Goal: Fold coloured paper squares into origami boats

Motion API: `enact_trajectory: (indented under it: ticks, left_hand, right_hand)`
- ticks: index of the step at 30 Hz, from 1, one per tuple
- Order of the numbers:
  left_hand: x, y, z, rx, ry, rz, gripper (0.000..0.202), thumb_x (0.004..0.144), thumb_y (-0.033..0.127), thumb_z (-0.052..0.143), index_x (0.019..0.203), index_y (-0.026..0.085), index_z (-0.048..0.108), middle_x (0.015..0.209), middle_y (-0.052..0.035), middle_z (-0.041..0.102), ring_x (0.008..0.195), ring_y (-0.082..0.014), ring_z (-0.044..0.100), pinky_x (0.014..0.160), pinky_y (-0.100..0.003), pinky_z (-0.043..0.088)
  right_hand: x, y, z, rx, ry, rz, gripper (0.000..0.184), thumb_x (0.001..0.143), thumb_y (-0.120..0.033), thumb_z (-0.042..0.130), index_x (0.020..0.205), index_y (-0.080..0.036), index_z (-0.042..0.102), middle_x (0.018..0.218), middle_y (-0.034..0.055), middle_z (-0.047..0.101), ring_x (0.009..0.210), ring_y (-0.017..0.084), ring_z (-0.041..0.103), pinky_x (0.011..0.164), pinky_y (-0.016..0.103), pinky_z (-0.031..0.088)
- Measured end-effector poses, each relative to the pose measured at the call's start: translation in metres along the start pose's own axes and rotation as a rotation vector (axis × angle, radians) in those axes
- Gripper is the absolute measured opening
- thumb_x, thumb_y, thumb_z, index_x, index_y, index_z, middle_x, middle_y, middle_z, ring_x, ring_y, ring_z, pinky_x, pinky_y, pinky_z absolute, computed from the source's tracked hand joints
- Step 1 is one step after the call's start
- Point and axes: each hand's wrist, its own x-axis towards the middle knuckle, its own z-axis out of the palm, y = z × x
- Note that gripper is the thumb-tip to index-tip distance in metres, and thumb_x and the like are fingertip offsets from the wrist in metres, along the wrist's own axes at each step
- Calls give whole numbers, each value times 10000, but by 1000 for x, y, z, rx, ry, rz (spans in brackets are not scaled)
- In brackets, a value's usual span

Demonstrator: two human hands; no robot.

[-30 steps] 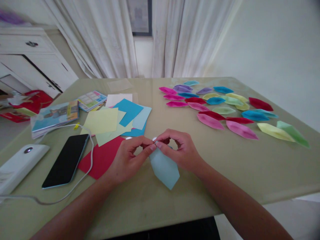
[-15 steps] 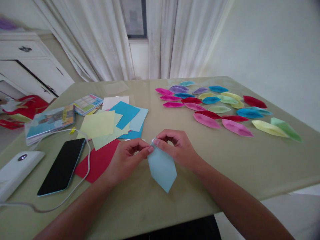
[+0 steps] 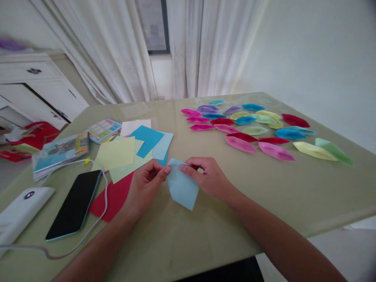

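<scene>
A light blue folded paper with a pointed lower end sits between my hands near the table's front middle. My left hand pinches its upper left edge with thumb and fingers closed. My right hand grips its upper right edge, fingers curled. The paper is tilted, its point towards me.
Loose coloured paper sheets and a red sheet lie left of my hands. A black phone, white cable and white device sit further left. Several folded paper boats cover the table's far right. Booklets lie at left.
My hands have moved slightly apart and the top of the blue paper now shows spread wider between them. The camera has tipped a little.
</scene>
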Motion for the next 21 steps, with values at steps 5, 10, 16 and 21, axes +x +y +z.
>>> enact_trajectory:
  ticks: [5,10,16,21]
  left_hand:
    - [0,-1,1,-35,11,18,323,871,491,840,857,178,760,770,0,698,684,-133,604,620,-220,490]
    - [0,-4,2,-48,47,20,264,868,445,851,885,187,798,802,-15,760,716,-143,656,647,-220,535]
    - [1,-5,1,-37,58,39,245,854,419,869,937,194,826,894,-51,826,793,-186,735,719,-267,597]
    - [0,2,2,-7,7,98,213,881,386,842,994,207,860,909,-59,825,792,-183,728,703,-261,573]
  right_hand:
    - [1,1,0,-4,-31,-3,275,1023,-346,668,849,-166,780,722,-9,675,652,121,555,551,233,359]
    - [1,2,2,17,-43,25,248,1011,-329,683,886,-166,821,758,2,729,665,129,586,587,238,402]
    - [0,4,1,8,-22,32,215,990,-320,709,920,-175,851,793,14,782,673,146,619,603,255,424]
    - [1,5,2,26,-26,10,154,967,-272,735,957,-193,867,890,24,835,746,165,692,653,258,464]
